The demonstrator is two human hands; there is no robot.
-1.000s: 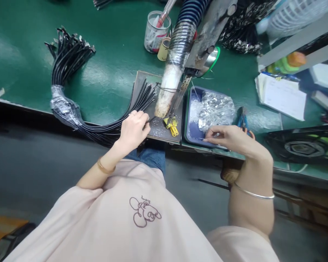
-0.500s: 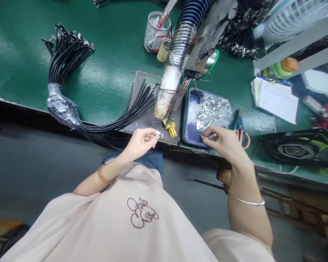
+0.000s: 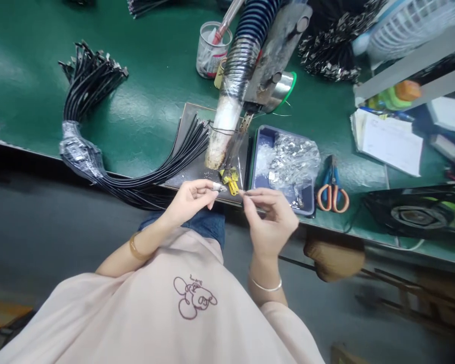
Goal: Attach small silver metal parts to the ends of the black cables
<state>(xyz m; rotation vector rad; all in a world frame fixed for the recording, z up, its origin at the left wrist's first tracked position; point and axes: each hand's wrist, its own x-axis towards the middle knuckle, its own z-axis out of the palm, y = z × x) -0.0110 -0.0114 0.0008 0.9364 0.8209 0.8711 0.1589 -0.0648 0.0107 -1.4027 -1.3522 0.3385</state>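
Observation:
My left hand [image 3: 191, 198] is closed in a pinch on the metal end of a black cable, just in front of the dark work plate [image 3: 189, 167]. My right hand [image 3: 269, 215] is close beside it, fingers pinched on a small silver metal piece. The two hands nearly meet at the table's front edge. A bundle of black cables [image 3: 98, 131] curves from the left, wrapped in clear film, and fans out onto the plate. A blue tray [image 3: 260, 172] of shiny metal pieces [image 3: 293, 156] lies right of the plate.
A ribbed hose and metal arm [image 3: 246, 60] reach down to the plate beside a small yellow clip [image 3: 232, 181]. Orange-handled scissors [image 3: 332, 189] lie right of the tray. A clear cup [image 3: 208, 48], papers [image 3: 390, 136], a black fan [image 3: 417, 212] and a pile of black cable ends [image 3: 333, 45] stand further back.
My left hand lifted a cable end off the plate toward me. My right hand left the blue tray with a small metal piece and moved left to meet it.

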